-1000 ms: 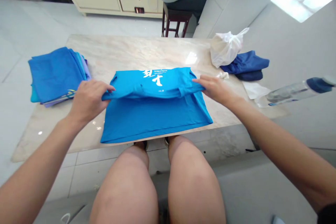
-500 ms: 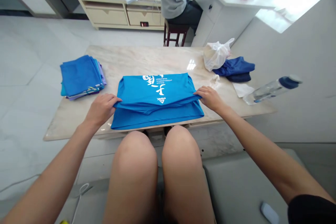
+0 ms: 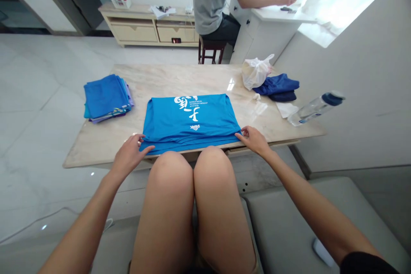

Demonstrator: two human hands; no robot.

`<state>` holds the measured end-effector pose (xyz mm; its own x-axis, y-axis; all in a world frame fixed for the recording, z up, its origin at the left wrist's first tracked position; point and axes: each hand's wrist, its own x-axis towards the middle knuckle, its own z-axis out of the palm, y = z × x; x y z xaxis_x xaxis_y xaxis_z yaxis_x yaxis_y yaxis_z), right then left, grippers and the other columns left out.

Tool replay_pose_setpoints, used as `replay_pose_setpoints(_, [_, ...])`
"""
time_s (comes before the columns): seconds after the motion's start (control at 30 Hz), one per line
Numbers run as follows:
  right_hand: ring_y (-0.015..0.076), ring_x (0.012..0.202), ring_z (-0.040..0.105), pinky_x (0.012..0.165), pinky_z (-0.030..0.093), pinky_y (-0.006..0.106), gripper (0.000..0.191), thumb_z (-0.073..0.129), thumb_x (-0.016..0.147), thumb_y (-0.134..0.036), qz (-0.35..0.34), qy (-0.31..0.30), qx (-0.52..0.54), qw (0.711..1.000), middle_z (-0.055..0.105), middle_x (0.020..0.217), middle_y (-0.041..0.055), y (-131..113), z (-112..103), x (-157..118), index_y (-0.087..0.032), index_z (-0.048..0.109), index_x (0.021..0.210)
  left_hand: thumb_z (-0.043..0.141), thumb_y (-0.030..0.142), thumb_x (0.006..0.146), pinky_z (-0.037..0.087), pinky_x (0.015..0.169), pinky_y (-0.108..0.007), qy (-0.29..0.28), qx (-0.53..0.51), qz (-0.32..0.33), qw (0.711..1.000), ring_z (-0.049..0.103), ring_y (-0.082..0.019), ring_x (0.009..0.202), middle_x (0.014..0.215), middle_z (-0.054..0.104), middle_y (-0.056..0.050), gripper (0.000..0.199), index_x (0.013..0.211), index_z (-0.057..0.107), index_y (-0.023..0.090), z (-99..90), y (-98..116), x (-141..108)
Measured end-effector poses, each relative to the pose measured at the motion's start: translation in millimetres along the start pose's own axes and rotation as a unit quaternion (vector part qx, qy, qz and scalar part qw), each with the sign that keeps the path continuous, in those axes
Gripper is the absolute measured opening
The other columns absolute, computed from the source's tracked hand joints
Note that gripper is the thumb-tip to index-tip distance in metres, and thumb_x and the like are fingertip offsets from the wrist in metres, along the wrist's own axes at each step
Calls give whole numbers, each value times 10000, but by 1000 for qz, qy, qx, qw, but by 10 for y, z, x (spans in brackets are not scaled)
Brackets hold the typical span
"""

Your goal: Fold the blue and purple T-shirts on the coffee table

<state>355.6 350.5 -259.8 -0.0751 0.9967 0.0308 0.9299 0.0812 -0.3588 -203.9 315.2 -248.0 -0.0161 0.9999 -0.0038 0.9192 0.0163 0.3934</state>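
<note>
A folded blue shirt (image 3: 192, 115) with white lettering lies flat near the front edge of the marble table (image 3: 99, 145). At its front left corner is my left hand (image 3: 130, 152), thumb and fingers apart, touching the cloth's edge. My right hand (image 3: 253, 139) rests at the front right corner, its thumb and fingertips on the edge with a gap between them. Several folded layers show along the near side of the shirt.
Folded clothes (image 3: 107, 96) are stacked at the table's left. At the right are a white plastic bag (image 3: 255, 72), dark blue cloth (image 3: 278, 85), paper (image 3: 286, 109) and a clear bottle (image 3: 316, 109). A person (image 3: 212, 4) sits beyond the table.
The shirt's upper layer has come down toward the near edge and now lies flatter. Both hands have moved closer to me, and their fingers have opened from the cloth.
</note>
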Motion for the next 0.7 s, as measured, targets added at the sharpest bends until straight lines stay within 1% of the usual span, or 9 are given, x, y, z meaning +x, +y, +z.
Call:
replay_pose_setpoints(0.1, [287, 1011, 752, 811, 529, 333, 318, 657, 1060, -490, 75, -8, -16, 997, 816, 1037, 129, -92, 54, -124, -196, 777, 1047, 660, 527, 927, 586, 876, -418, -7, -19, -51, 998, 753, -331, 1015, 1092, 799, -132, 364, 1115, 707, 219, 82, 18, -122])
replay_pose_setpoints(0.17, [297, 986, 776, 775, 515, 328, 291, 637, 1050, -420, 151, -29, -43, 987, 828, 994, 151, -117, 3, -154, -191, 811, 1011, 620, 444, 948, 571, 870, -405, -14, -18, -69, 997, 759, -319, 995, 1039, 807, -116, 244, 1036, 705, 233, 55, 23, -151])
replay_pose_setpoints(0.23, [327, 949, 796, 755, 513, 342, 285, 645, 1021, -371, 218, -45, -69, 973, 827, 956, 199, -138, -81, -140, -166, 836, 969, 617, 413, 956, 564, 863, -404, -10, -8, -81, 997, 758, -314, 981, 1037, 811, -107, 223, 1054, 714, 238, -10, 55, -136])
replay_pose_setpoints(0.3, [350, 943, 802, 769, 526, 364, 306, 618, 1027, -348, 235, -31, -84, 968, 822, 977, 244, -199, -142, -76, -150, 842, 959, 616, 411, 975, 569, 892, -416, 10, 1, -59, 998, 752, -315, 1009, 1106, 806, -123, 257, 1119, 723, 226, -64, 143, -71])
replay_pose_setpoints(0.37, [345, 1005, 794, 820, 544, 372, 334, 550, 1070, -328, 175, 14, -81, 981, 821, 1069, 247, -328, -137, 34, -156, 836, 1058, 583, 399, 1017, 571, 971, -437, 32, -1, 0, 999, 740, -320, 1085, 1206, 788, -153, 284, 1172, 725, 208, -66, 289, 36])
replay_pose_setpoints(0.47, [322, 1142, 743, 960, 563, 394, 302, 535, 1094, -274, -42, 53, -51, 996, 799, 1204, 199, -613, -9, 235, -175, 793, 1214, 588, 382, 1053, 547, 1077, -468, 24, -13, 107, 994, 707, -331, 1206, 1282, 766, -159, 279, 1220, 732, 210, 48, 533, 212])
replay_pose_setpoints(0.53, [319, 1187, 709, 1041, 558, 430, 248, 606, 1092, -303, -183, 19, -21, 983, 777, 1245, 166, -797, 115, 338, -193, 778, 1233, 659, 404, 1047, 538, 1078, -479, -6, -18, 164, 986, 692, -334, 1230, 1285, 763, -136, 265, 1231, 736, 229, 169, 635, 290])
replay_pose_setpoints(0.57, [319, 1185, 699, 1058, 556, 446, 229, 648, 1089, -335, -231, -5, -7, 973, 769, 1248, 152, -871, 174, 369, -204, 776, 1225, 696, 410, 1038, 537, 1062, -477, -22, -22, 186, 982, 689, -332, 1223, 1278, 762, -124, 261, 1229, 736, 237, 229, 655, 310])
replay_pose_setpoints(0.7, [318, 1150, 671, 1043, 550, 466, 194, 723, 1082, -384, -331, -48, 35, 942, 742, 1233, 135, -1009, 338, 362, -229, 779, 1185, 717, 377, 1049, 509, 977, -449, -46, -22, 245, 968, 674, -308, 1135, 1220, 754, -101, 169, 1152, 741, 245, 394, 575, 283])
